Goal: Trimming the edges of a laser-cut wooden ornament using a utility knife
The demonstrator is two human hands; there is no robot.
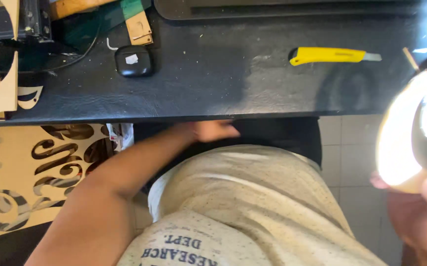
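Round wooden piece (408,143) in right hand (420,216)

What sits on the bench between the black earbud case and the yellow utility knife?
Nothing: in the head view the dark benchtop between the black earbud case and the yellow utility knife holds only dust and a few pale specks.

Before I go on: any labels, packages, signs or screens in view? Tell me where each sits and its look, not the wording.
Small white sticker: on the black rounded earbud case, on the left of the black desk.
Dark blue printed lettering: on the speckled beige shirt, bottom centre.
No screens or signs.
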